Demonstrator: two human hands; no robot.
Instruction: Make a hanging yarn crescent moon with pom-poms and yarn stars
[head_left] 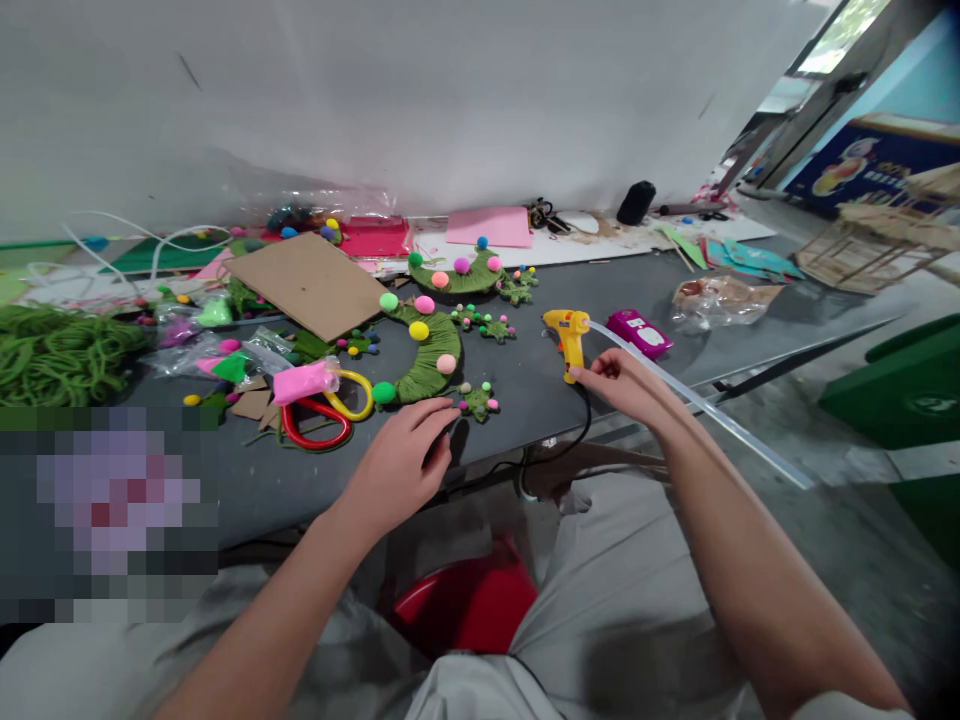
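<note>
**Hands at a craft table beside a glue gun**

Nearest the lens, the left hand [401, 462] lies loosely curled on the grey table [525, 385], holding nothing, fingertips touching a small green star ornament [478, 402]. Right of it, the right hand [626, 385] pinches the base of the yellow glue gun [568, 338]; a clear glue stick [697, 402] trails from the gun's rear. Left of the gun lie a green yarn wreath [429, 360] with pompoms and clear bags [225, 345] of pompoms. The purple packet [639, 332] behind the gun bears unreadable print. A mosaic patch hides the lower left.
</note>
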